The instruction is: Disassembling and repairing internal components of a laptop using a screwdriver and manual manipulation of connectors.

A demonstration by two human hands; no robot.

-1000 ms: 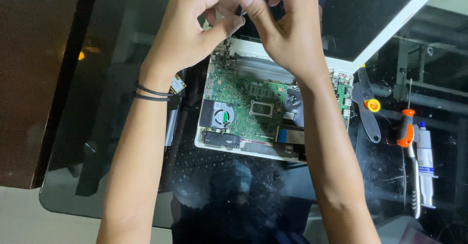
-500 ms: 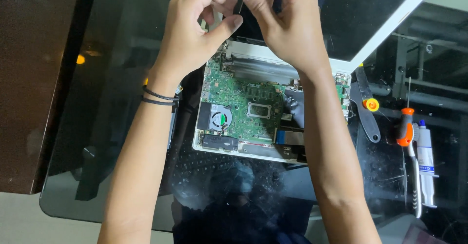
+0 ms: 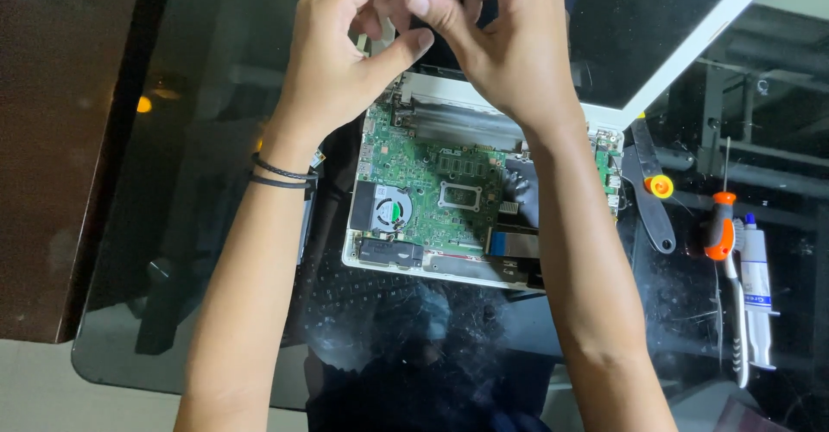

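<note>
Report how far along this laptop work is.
Done: the laptop's cover is off, baring the green circuit board and its fan. In hand: left hand and right hand pinch together above the board; what they hold is hidden. Left: screwdriver and pliers lie unused beside it.

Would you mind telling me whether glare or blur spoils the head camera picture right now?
Head view: the dark glass tabletop mirrors the room, with an orange light spot; the green circuit board is sharp; the left hand and right hand are evenly lit, barely blurred.
</note>
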